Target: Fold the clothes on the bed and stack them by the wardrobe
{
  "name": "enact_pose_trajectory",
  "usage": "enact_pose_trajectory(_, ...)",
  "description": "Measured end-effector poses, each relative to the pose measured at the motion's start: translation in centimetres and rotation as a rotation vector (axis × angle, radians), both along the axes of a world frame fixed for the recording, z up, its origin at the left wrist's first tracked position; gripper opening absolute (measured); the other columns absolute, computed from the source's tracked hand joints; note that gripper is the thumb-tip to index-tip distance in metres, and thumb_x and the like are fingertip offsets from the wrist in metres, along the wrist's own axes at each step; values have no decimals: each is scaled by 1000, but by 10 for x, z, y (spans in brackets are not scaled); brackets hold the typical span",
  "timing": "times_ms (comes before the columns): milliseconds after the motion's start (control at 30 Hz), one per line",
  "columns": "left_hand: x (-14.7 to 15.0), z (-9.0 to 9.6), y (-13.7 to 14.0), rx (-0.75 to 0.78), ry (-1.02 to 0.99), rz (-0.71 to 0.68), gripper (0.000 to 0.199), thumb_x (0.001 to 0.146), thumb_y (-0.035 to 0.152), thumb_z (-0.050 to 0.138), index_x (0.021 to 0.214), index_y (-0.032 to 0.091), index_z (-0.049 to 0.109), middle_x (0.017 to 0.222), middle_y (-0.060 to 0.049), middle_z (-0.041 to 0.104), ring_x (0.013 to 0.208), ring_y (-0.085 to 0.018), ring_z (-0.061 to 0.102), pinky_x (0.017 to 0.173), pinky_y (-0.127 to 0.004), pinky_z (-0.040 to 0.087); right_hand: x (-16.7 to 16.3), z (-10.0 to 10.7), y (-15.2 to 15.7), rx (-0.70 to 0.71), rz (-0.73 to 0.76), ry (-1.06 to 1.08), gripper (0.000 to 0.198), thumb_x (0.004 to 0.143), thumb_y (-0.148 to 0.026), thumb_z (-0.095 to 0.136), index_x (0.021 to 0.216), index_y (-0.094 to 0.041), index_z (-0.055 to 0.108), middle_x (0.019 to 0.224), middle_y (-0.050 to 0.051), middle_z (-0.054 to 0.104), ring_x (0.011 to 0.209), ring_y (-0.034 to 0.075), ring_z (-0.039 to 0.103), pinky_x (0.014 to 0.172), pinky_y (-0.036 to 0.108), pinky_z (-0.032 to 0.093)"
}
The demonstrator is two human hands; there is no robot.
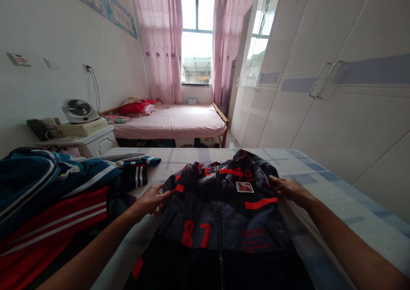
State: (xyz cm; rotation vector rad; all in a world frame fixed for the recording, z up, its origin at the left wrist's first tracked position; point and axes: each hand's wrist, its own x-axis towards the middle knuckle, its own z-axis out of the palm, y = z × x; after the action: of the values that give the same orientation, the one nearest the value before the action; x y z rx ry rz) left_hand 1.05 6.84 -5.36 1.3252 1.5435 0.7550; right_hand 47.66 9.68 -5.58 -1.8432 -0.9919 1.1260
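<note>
A dark zip-up jacket (230, 221) with red numbers and red patches lies front side up before me, its zipper running down the middle. The hood or collar end points away from me and the lower part runs out of view at the bottom. At its left shoulder edge, my left hand (152, 199) is closed with the fabric between thumb and fingers. My right hand (290, 189) pinches the opposite edge near the shoulder. Both sleeves are mostly hidden.
Under the jacket is a bed with a pale checked sheet (361, 221). A pile of blue and red clothes (64, 183) lies on the left. Beyond stand a nightstand (92, 142) with a small fan (80, 109), a pink-covered bed (173, 121) and, along the right, a white wardrobe (336, 119).
</note>
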Motion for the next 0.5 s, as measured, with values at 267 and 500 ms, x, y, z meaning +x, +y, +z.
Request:
enact_pose_trajectory(267,7,72,42,312,-201,250,24,79,27,56,99,15,59,68,-1,68,56,-10,63,53,-18,48,5,32,29,323,-153,160,4,78,-18,60,79,-19,56,69,5,69,59,15,66,47,22,50)
enact_pose_trajectory(500,18,132,77,1101,596,266,38,92,36,40,117,16,60,113,-4,65,111,-21,55,100,-35,38,51,99,58,685,-325,-171,33,85,-35,49,115,-23,55,118,10,64,106,26,62,81,40,56)
